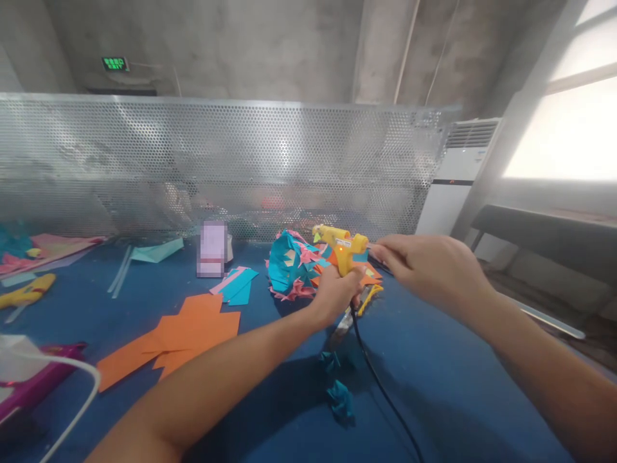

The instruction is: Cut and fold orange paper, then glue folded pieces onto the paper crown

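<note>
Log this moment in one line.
left hand: holds yellow glue gun | right hand: at gun's rear | blue table: orange paper, crumpled teal paper

a yellow glue gun (343,249), raised, points left.

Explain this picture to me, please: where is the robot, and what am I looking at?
There is no robot: these are a person's bare hands, seen by a camera worn on that person's head, looking forward and down. The left hand grips a yellow glue gun with a black cord; the right hand has its fingertips by the gun's rear end. On the blue table lie orange paper, a blue-and-pink paper craft and crumpled blue paper pieces. A second yellow glue gun lies at the picture's left edge.
</note>
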A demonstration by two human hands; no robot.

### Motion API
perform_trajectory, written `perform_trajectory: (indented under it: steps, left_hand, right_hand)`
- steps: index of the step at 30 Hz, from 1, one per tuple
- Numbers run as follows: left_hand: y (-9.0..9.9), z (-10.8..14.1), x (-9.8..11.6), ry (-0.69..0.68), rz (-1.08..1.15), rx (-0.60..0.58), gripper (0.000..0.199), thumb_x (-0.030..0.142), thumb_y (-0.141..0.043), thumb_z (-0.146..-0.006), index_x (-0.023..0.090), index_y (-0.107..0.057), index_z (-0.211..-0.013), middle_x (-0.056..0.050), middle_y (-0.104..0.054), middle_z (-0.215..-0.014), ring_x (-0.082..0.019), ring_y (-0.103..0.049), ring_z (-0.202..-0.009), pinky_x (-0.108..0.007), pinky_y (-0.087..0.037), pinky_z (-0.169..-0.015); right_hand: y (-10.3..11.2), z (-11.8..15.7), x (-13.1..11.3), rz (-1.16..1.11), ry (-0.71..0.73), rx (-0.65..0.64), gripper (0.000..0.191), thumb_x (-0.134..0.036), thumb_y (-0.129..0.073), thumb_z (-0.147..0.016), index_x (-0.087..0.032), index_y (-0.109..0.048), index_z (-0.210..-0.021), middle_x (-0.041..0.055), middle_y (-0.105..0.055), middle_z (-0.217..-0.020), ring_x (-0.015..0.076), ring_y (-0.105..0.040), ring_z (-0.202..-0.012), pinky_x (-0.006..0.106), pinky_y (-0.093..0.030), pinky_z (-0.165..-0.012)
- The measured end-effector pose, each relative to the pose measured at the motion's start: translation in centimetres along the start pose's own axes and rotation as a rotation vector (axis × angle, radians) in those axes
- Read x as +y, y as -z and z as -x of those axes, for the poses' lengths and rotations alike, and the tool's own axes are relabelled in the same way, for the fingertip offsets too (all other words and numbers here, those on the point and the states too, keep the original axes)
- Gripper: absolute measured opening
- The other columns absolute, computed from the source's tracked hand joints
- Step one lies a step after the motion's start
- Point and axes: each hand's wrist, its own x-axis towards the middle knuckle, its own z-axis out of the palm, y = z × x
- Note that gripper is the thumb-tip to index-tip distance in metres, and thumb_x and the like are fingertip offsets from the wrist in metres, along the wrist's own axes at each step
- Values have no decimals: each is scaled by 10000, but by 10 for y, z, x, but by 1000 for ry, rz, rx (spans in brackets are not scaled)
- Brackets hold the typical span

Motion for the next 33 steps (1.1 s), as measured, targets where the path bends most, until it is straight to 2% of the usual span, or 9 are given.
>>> perform_trajectory:
  steps: [6,13,25,33]
  left_hand:
    - [0,-2,-7,-1,11,-14,354,335,-510,-796,187,-383,-500,67,-357,-369,-52,-362,-325,-190,-304,-379]
    - [6,-4,-14,0,-14,-13,393,381,-544,-782,179,-403,-475,56,-382,-355,-51,-362,-321,-195,-312,-388]
    - [11,-5,-28,-38,-42,-55,401,413,-529,-789,173,-433,-483,40,-415,-375,-61,-377,-346,-200,-314,-393]
    - [12,-5,-28,-48,-52,-54,413,423,-531,-784,173,-431,-471,37,-420,-378,-63,-393,-350,-200,-318,-403]
  right_hand:
    - [-10,-2,-2,43,0,6,363,-394,-368,-883,-210,-581,-655,10,-625,-603,141,-473,-534,260,-176,-489]
    - [-18,-3,-4,26,38,-35,371,-389,-330,-891,-199,-525,-641,13,-573,-572,134,-428,-505,266,-150,-487]
    - [-21,-5,-2,-152,19,-111,389,-420,-320,-865,-201,-450,-571,-1,-480,-506,129,-386,-480,250,-211,-491]
    - [-23,-6,-5,-233,5,-128,400,-420,-309,-849,-198,-393,-528,-3,-463,-476,121,-380,-452,254,-221,-465]
